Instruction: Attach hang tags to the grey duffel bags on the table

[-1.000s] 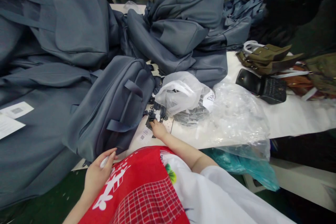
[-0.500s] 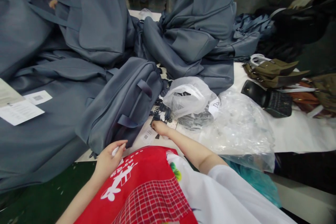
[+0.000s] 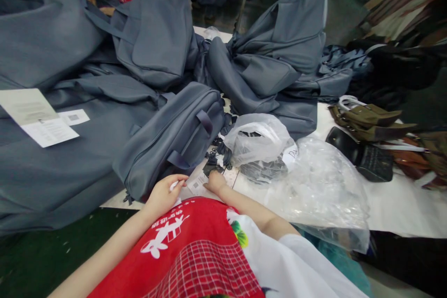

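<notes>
The person's right hand [image 3: 215,181] rests at the near edge of the white table [image 3: 391,200], its fingers curled down onto a small heap of black plastic buckles [image 3: 215,158] that lies just beyond the fingertips; whether a buckle is actually pinched cannot be told, since the fingertips are hidden under the hand. The left hand [image 3: 164,193] sits just to the left of it, thumb and forefinger pressed together on a small white piece, perhaps a tag, too small to name with certainty. Between the two hands lies a white printed label [image 3: 196,182] with a code square on it, touching the table. Directly beyond the left fingers, a grey-blue backpack [image 3: 174,137] lies on its side with its carry handle up and its zip edge toward the person. Beyond the right fingers a translucent plastic bag [image 3: 258,142] holds more dark hardware, and a crumpled clear bag [image 3: 321,181] spreads out to the right of it. The step in hand looks like picking one small fitting from the heap for the backpack. Judged from this, the next move calls for a firm two-finger pinch on a single buckle, lifting it clear of the tangled others without dragging them along.
</notes>
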